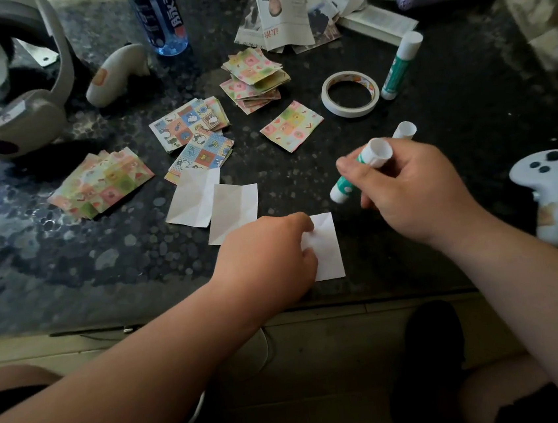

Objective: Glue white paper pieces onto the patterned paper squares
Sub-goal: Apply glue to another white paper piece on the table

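I see the left hand (268,250) pinching the creased white paper square (328,251), fingers together. The right hand (409,190) clamps the slanted green-and-white glue stick (345,183) just up-right of it.

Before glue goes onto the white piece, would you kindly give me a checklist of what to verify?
1. White paper piece steadied: the left hand pinches its left edge. Ok.
2. Glue stick in hand: the right hand grips it. Ok.
3. Glue exposed at the tip: cannot tell.
4. Stick on the piece: it is held tilted above the table, apart from the piece. Not ok.
5. Patterned square ready: one lies alone beside the tape roll. Ok.
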Demonstrator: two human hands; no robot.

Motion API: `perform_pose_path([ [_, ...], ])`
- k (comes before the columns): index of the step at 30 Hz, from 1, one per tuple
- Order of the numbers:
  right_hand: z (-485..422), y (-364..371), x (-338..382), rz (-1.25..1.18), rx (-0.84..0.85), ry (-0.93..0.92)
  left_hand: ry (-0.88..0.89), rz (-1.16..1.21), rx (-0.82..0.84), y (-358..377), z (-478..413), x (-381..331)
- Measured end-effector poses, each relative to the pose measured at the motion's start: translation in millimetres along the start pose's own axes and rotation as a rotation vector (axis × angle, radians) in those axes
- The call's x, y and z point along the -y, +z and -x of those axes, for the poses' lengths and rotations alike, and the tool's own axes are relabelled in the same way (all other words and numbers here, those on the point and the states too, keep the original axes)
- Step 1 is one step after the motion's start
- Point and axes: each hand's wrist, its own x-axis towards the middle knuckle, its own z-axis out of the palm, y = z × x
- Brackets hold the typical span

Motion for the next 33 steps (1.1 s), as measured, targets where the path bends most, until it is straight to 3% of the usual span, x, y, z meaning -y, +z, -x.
perform_pose_path([
  [26, 2.9, 3.4, 6.3, 0.317, 0.311, 0.022, 0.001, -0.012, 0.017, 1.8, -6.9, 3.6],
  [33, 5.5, 4.5, 5.9, 0.269, 0.245, 0.007, 0.006, -0.037, 0.057, -1.0, -6.5, 2.8],
])
